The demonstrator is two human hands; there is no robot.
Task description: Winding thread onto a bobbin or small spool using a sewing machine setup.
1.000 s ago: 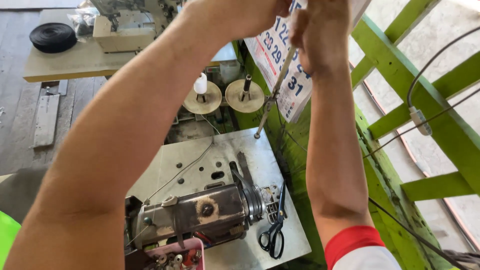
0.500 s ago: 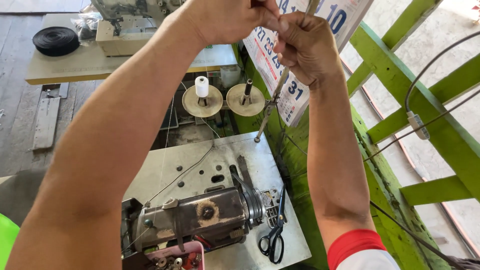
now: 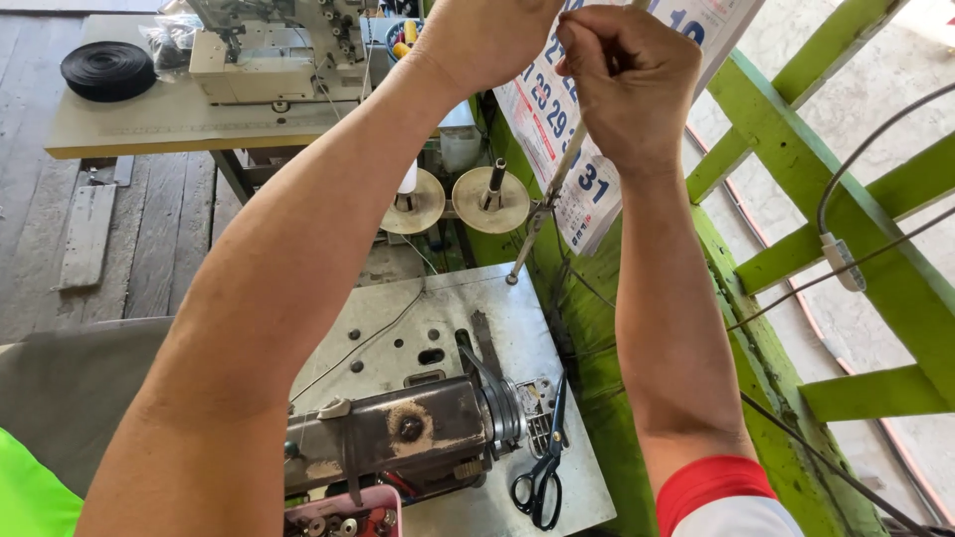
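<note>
Both my arms reach up over a sewing machine (image 3: 398,438). My right hand (image 3: 629,75) is closed in a fist around the top of a thin metal thread-stand rod (image 3: 542,209) that slants down to the machine table (image 3: 517,328). My left hand (image 3: 487,35) is at the top edge, fingers closed next to the right hand; what it grips is out of view. Behind the rod stand two spool discs (image 3: 458,199), the left one carrying a white thread cone (image 3: 408,177).
Black-handled scissors (image 3: 542,477) lie on the table's right side. A wall calendar (image 3: 567,129) hangs on the green wooden frame (image 3: 786,199). A second sewing machine (image 3: 274,45) and a black tape roll (image 3: 107,70) sit on a far table. A grey cable (image 3: 841,259) crosses the frame.
The camera view has tilted, so both hands now sit lower in view. My right hand has closed more firmly around the rod's top; the rod stays slanted.
</note>
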